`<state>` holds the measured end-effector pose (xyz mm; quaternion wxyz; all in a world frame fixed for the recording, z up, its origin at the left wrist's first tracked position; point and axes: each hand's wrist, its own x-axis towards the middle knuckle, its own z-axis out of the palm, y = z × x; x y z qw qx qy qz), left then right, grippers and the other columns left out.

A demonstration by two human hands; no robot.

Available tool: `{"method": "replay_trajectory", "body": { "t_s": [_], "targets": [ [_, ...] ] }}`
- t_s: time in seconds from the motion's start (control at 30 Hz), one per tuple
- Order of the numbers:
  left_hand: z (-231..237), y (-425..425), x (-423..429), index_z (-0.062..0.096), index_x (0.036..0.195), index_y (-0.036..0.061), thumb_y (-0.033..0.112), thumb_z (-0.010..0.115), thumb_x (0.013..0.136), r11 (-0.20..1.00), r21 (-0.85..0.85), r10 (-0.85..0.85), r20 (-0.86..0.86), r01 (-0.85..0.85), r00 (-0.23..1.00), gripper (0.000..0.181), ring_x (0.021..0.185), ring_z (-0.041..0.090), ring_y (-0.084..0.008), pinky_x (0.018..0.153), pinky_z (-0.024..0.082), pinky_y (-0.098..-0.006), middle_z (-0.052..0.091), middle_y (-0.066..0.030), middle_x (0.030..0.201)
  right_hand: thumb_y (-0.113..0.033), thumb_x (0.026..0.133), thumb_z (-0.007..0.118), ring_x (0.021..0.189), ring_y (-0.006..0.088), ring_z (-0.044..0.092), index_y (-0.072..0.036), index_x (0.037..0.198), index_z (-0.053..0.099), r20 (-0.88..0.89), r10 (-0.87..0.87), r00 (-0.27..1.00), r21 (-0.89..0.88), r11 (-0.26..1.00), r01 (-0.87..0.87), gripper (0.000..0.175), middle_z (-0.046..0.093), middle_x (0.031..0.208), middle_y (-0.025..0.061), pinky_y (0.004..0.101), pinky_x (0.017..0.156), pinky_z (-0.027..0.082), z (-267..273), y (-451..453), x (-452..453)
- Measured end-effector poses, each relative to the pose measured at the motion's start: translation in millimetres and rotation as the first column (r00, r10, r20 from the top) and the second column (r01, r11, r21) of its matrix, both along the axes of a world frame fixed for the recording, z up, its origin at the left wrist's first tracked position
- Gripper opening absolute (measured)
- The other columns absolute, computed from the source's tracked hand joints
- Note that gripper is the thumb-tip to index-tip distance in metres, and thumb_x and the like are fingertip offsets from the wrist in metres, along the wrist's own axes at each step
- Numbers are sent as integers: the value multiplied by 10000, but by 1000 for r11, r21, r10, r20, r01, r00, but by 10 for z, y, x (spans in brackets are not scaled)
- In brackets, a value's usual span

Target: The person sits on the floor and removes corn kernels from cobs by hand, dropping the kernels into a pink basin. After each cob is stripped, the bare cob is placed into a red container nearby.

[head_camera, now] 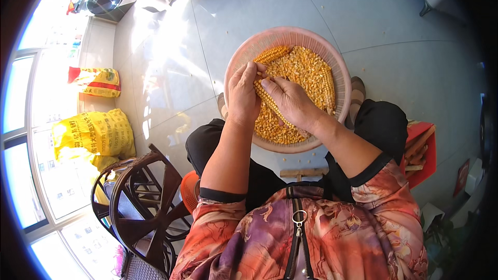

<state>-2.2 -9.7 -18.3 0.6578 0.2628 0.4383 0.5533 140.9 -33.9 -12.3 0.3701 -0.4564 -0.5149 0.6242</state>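
Note:
My left hand (245, 95) and my right hand (291, 103) both hold a yellow corn cob (272, 105), tilted above a basket of loose kernels. The thumb of my right hand presses on the cob's upper part, while the fingers of my left hand curl round its top end. The round pink plastic basket (286, 31) stands between my feet. Loose corn kernels (301, 62) fill its bottom. Another cob (271, 54) lies at the basket's far side, and a further cob (327, 85) rests along its right side. My palms are hidden.
A red box (427, 155) with cobs or wood-like pieces stands at the right. Dark woven chairs (146, 202) and a full yellow sack (95, 134) are on the left, below a smaller bag (101, 81). Some kernels lie scattered on the grey tiled floor (249, 4).

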Motion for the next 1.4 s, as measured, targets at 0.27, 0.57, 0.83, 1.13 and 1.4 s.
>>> {"method": "replay_trajectory", "body": {
  "t_s": [0.27, 0.57, 0.83, 1.13, 1.4],
  "targets": [
    [100, 65, 5, 594, 1188, -57, 195, 521, 1039, 995, -61, -86, -105, 80, 991, 301, 866, 608, -196, 794, 518, -308, 631, -124, 951, -479, 1062, 429, 635, 185, 657, 53, 1075, 668, 85, 22, 996, -64, 998, -16, 584, 628, 692, 97, 337, 609, 525, -43, 43, 3],
    [183, -56, 125, 431, 1368, -17, 175, 579, 993, 997, -56, -59, -32, 58, 998, 446, 1011, 642, -258, 841, 558, -358, 586, -200, 1180, -533, 1071, 351, 848, 146, 638, 19, 1205, 651, -173, -83, 981, -312, 950, 25, 642, 664, 983, 82, 298, 776, 538, -54, 125, -6],
    [154, 0, 142, 461, 1121, 0, 17, 624, 916, 988, -13, 153, -30, -154, 988, 262, 696, 666, -223, 629, 608, -328, 595, -138, 943, -460, 1064, 452, 761, 116, 637, 64, 1214, 605, -149, 173, 974, -329, 920, -214, 566, 644, 936, 86, 271, 667, 540, 224, 50, 36],
    [28, 69, 197, 518, 968, 58, -4, 655, 873, 957, -67, 276, -89, -282, 957, 178, 626, 607, -168, 584, 569, -309, 593, -71, 826, -483, 1078, 370, 441, 92, 529, 24, 1091, 593, -19, 71, 997, -290, 954, -74, 554, 580, 696, 42, 229, 343, 409, 233, -73, -23],
    [185, 78, 255, 499, 985, 16, 23, 655, 887, 966, -69, 249, -6, -248, 969, 185, 711, 643, -202, 654, 617, -368, 589, -101, 842, -490, 1081, 343, 495, 113, 578, 13, 1107, 592, -255, -75, 964, -436, 899, -46, 561, 597, 732, 55, 243, 370, 484, 144, -5, -52]
  ]
}}
